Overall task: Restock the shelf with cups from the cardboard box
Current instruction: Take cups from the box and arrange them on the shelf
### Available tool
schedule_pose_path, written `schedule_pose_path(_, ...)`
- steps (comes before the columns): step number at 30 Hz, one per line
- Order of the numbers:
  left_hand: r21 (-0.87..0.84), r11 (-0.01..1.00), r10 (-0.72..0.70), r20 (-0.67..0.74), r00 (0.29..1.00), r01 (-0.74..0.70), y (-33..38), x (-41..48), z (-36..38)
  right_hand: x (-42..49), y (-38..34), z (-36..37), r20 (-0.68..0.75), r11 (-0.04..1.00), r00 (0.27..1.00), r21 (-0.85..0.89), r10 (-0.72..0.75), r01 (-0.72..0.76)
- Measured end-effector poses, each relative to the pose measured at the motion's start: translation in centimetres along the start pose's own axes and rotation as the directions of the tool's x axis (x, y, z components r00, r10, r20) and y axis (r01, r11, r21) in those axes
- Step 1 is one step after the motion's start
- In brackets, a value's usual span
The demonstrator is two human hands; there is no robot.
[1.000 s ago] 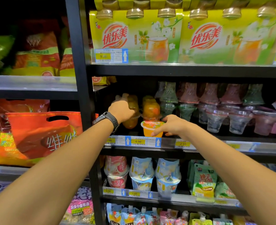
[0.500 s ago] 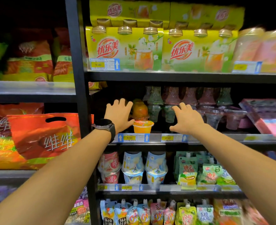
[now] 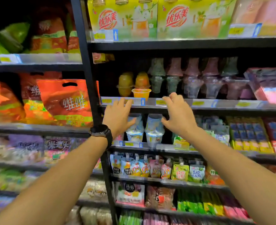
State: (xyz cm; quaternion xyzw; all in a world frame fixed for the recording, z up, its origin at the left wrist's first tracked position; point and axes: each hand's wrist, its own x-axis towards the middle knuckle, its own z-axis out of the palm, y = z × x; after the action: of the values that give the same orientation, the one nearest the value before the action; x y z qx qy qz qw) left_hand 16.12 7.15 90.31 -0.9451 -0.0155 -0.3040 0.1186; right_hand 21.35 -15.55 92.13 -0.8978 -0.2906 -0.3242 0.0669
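Both hands hover empty in front of the front edge of the shelf: left hand fingers spread wide, right hand fingers loosely curled. An orange jelly cup stands upright at that edge, above and between them, slightly nearer the left hand.

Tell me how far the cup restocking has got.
Done: an orange cup stands at the front of the shelf, with stacked cups behind it. In hand: nothing; left hand and right hand are open and empty. Left: unclear; the cardboard box is out of view.
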Motion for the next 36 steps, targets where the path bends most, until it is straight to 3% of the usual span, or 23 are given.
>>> schedule_pose_path(8,0.005,0.997,-0.074,0.352,0.933,0.078,4.8,-13.2,5.4,-12.6,-2.9,8.3,0.37,0.999,0.929,0.042,-0.02,0.005)
schedule_pose_path(16,-0.008,0.997,-0.055,0.571,0.819,0.073,6.5,-22.3,12.1,-21.5,-5.8,16.0,0.634,0.995,0.774,0.086,-0.013,-0.054)
schedule_pose_path(21,-0.052,0.994,-0.035,0.694,0.72,0.098,7.9,-30.5,19.2,-29.3,-7.2,22.6,0.782,0.99,0.623,0.079,0.009,-0.114)
schedule_pose_path(27,-0.104,0.987,0.014,0.817,0.576,0.124,10.7,-43.0,33.3,-42.3,-8.2,36.1,0.908,0.976,0.416,0.046,0.049,-0.214)
schedule_pose_path(32,-0.094,0.993,0.034,0.821,0.57,0.077,13.7,-53.5,48.0,-53.5,-9.4,49.8,0.927,0.993,0.374,0.011,0.033,-0.116)
schedule_pose_path(36,-0.115,0.993,0.078,0.825,0.56,0.032,16.6,-61.0,60.5,-61.1,-9.6,62.1,0.915,0.988,0.401,0.029,0.033,-0.15)
